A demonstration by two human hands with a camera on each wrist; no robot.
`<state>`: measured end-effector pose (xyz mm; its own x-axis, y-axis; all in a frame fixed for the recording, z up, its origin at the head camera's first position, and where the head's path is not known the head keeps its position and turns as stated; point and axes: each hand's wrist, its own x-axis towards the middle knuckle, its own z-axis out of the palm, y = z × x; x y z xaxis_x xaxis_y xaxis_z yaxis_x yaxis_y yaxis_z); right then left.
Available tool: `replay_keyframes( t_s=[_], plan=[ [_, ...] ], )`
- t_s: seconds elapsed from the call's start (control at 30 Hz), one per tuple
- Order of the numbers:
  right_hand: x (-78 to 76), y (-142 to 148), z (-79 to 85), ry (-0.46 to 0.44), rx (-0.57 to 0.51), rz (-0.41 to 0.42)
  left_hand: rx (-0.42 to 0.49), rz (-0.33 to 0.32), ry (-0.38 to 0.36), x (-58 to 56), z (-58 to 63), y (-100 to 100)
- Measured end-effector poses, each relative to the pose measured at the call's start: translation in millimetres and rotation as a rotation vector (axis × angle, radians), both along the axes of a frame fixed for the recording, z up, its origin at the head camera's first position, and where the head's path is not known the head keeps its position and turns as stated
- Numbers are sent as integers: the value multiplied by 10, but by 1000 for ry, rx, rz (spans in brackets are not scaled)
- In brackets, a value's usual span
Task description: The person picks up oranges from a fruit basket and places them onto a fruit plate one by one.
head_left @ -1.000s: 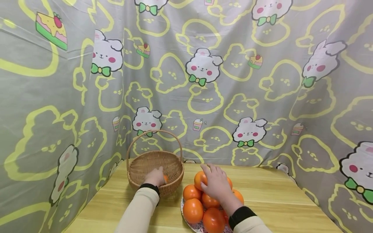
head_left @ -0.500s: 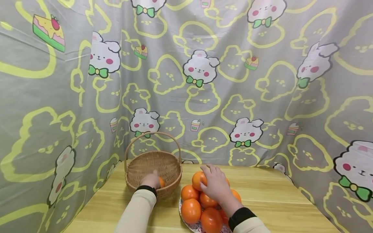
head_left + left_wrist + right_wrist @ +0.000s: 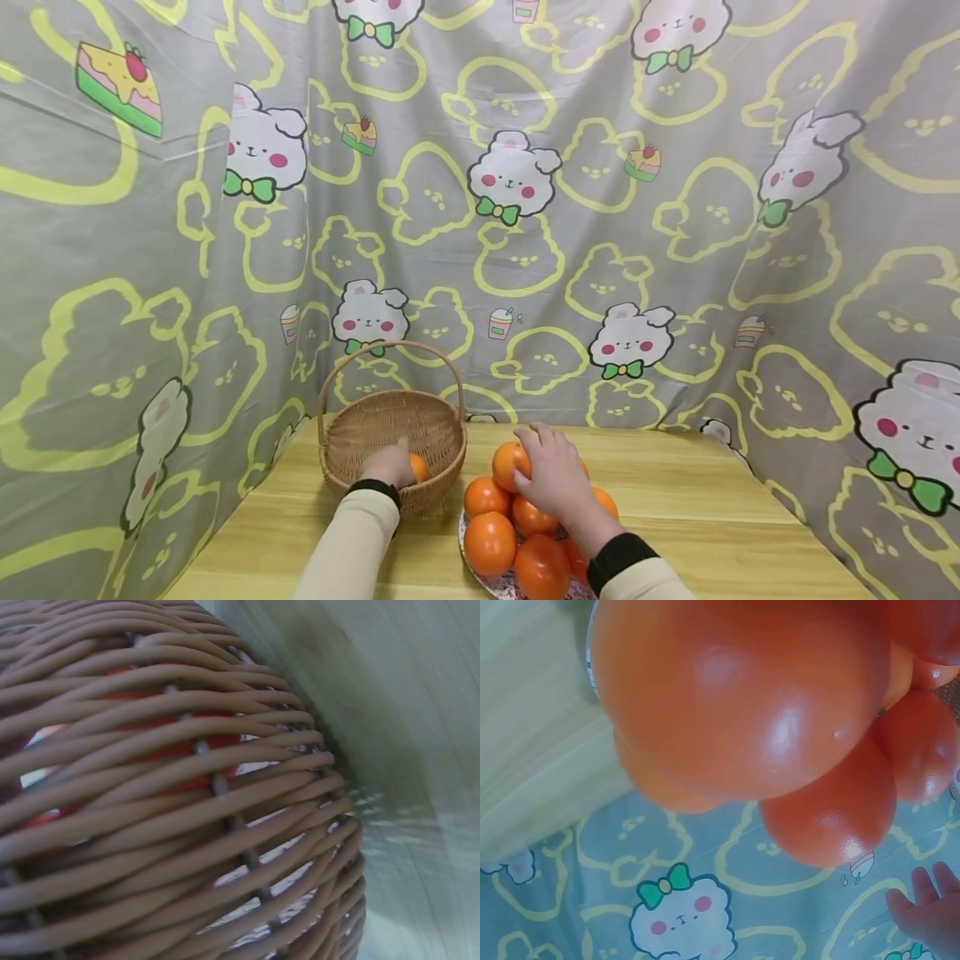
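My left hand reaches inside the wicker basket and holds an orange; most of its fingers are hidden from the head view. In the left wrist view the basket's weave fills much of the picture, with orange-red showing through the gaps. My right hand lies over the top orange of a pile, fingers loosely spread. The right wrist view shows its fingers apart from the nearby orange. The pile sits on a patterned plate.
Several more oranges, among them a front orange, lie heaped on the plate. The basket's arched handle rises above its rim. A wooden table bears both, and a patterned curtain hangs behind and at the sides.
My left hand has sunk slightly lower in the basket, and more of the orange beside it shows. The right hand stays over the pile. The whole head view has shifted slightly.
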<state>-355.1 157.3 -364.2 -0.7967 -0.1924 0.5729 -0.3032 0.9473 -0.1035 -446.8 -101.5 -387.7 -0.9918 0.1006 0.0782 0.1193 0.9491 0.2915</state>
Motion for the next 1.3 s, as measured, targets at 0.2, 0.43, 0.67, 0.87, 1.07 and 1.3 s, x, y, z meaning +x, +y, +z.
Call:
replay_keyframes(
  t_s=[0.2,0.43,0.67,0.87,1.07,1.3],
  plan=[
    [-1,-33,13,1,2,19,108,-39,142,-65,56,31],
    [6,-71,39,-15,-19,49,233,-30,244,8,185,136],
    [44,-131,101,-47,-51,67,269,-53,310,117,252,315],
    [76,-198,151,-90,-87,102,339,-116,385,243,250,442],
    [101,-265,205,-146,-163,148,337,-257,447,408,266,670],
    [112,-233,234,-208,-303,170,364,-389,469,619,293,893]
  ],
)
